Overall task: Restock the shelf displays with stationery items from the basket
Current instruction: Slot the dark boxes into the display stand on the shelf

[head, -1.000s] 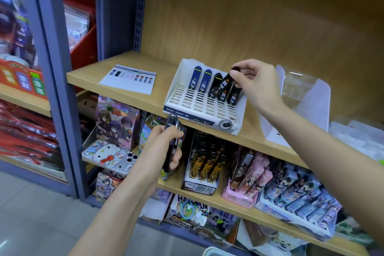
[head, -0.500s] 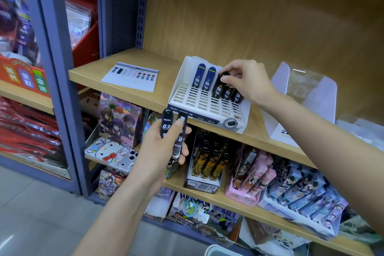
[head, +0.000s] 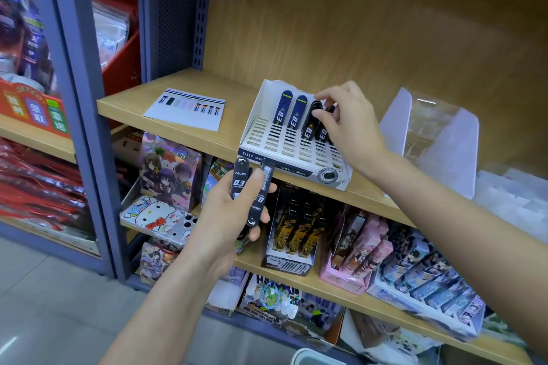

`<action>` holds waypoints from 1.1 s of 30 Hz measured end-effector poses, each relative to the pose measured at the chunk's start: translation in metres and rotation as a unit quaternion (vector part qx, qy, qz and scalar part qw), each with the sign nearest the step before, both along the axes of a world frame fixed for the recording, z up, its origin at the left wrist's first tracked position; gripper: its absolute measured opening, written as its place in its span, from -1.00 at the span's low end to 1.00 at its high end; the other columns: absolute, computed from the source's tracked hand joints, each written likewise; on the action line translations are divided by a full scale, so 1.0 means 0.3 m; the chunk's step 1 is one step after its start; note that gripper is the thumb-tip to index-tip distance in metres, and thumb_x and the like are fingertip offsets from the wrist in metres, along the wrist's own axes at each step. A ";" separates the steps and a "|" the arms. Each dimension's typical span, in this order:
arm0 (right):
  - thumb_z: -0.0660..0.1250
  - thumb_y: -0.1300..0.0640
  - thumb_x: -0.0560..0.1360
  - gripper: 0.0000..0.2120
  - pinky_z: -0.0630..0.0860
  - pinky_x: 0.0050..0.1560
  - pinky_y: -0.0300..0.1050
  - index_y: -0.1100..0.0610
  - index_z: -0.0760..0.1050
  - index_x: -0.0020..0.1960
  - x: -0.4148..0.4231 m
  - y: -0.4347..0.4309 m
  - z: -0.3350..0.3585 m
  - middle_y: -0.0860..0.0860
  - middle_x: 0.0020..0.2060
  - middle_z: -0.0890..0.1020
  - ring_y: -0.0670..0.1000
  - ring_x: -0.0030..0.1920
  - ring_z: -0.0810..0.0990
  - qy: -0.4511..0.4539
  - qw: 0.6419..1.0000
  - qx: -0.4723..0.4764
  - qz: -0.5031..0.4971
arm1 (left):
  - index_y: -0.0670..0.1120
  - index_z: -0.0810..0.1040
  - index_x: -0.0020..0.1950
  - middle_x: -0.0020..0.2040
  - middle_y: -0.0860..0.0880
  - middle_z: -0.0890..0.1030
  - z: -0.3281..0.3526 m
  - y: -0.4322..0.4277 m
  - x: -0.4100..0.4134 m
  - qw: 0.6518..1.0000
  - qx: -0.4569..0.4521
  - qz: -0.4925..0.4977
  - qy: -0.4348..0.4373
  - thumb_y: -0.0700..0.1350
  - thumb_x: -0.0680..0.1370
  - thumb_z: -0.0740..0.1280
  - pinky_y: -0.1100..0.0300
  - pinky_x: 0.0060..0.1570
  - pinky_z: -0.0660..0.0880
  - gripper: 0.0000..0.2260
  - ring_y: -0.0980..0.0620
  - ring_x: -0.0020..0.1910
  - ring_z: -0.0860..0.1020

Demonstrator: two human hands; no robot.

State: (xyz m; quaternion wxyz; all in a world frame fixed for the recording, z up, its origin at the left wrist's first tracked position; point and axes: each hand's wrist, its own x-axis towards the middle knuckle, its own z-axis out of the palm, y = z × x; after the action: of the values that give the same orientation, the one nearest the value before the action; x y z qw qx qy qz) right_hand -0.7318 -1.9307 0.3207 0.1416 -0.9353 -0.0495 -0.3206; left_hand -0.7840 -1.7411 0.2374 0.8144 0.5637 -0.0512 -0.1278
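At the very bottom edge a curved white rim (head: 314, 356) pokes into view. It may be the basket, but too little of it shows to be sure.

Above it the left hand (head: 225, 216) is raised in front of the lower shelf (head: 341, 293). Its fingers are curled round a small bunch of slim black lead cases (head: 240, 184), and the thumb is laid across their fronts. The cases stand roughly upright, not quite aligned, and one reads "0.3".

Behind this hand the lower shelf carries a Hello Kitty pack (head: 151, 216) to the left. A box of black-and-gold items (head: 296, 231) stands in the middle, with pink boxes (head: 364, 246) to the right.

Farther back, a white display tray (head: 275, 139) with a slotted floor sits on the upper shelf (head: 133, 98). Two blue cases (head: 284, 109) stand side by side in its back row, leaning on the rear wall. Just to their right are black cases (head: 308, 127) of the same shape.

The right hand (head: 350, 124) reaches over the tray's right side. Its thumb and forefinger pinch the top end of one black case, and the other fingers are loosely bent.

Left of the tray a printed leaflet (head: 185, 109) lies flat on the shelf. To the tray's right a clear plastic cover (head: 430, 133) stands near it. A wood-grain back panel (head: 355, 24) closes the shelf behind.
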 end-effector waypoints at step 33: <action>0.23 -0.03 0.57 -0.85 0.36 0.02 -0.24 -0.08 0.58 -0.02 -0.306 0.090 -0.109 -0.25 -0.22 0.56 -0.11 -0.02 0.44 0.246 0.960 0.002 0.131 | 0.04 0.59 -0.13 -0.21 0.11 0.61 -0.010 -0.007 -0.007 0.958 0.180 0.057 -0.215 -0.13 0.43 0.47 0.49 -0.22 0.43 -0.90 0.34 -0.25 0.52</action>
State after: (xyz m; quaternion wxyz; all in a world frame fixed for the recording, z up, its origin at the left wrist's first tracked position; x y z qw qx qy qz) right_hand -0.8235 -1.9038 0.2878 0.1920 -0.9703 -0.1342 -0.0596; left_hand -0.7860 -1.7431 0.2344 0.6754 0.7170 -0.1689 0.0356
